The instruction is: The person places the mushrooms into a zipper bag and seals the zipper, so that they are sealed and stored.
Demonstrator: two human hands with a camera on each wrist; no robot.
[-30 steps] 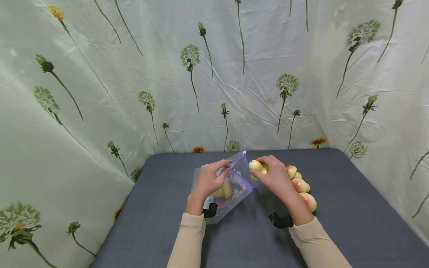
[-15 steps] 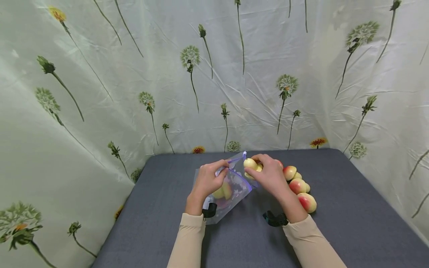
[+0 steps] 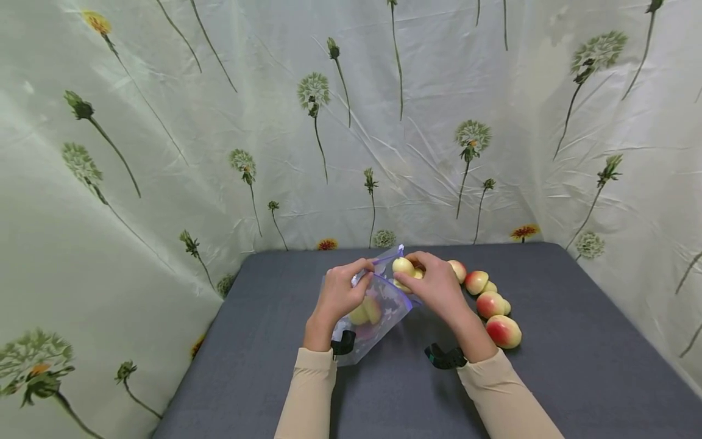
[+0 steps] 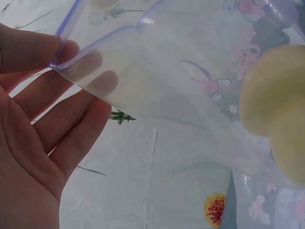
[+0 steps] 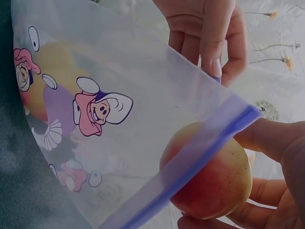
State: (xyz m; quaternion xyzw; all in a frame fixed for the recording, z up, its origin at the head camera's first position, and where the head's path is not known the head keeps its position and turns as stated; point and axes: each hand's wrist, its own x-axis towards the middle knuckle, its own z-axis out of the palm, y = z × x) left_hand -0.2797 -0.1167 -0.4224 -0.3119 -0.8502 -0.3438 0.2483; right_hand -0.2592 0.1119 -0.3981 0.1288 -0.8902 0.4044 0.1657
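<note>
My left hand (image 3: 340,296) pinches the purple zip edge of a clear plastic zip bag (image 3: 390,308) between thumb and index finger. In the left wrist view its other fingers extend behind the film. The bag's mouth faces right and is spread apart. Yellow, red-blushed fruit (image 4: 267,90) shows through the film, low in the bag. My right hand (image 3: 436,286) grips another yellow fruit with a red blush (image 5: 228,176) at the mouth. In the right wrist view the purple zip strip crosses in front of this fruit, and cartoon figures are printed on the bag.
Several similar fruits (image 3: 503,332) lie in a curved row on the dark grey table (image 3: 263,341), right of my right hand. A pale curtain (image 3: 351,201) printed with dandelions hangs behind the table. Black straps circle both wrists.
My right hand has moved left with the fruit, from beside the bag into its mouth. More of the fruit row shows behind it. The left hand stays on the bag's edge.
</note>
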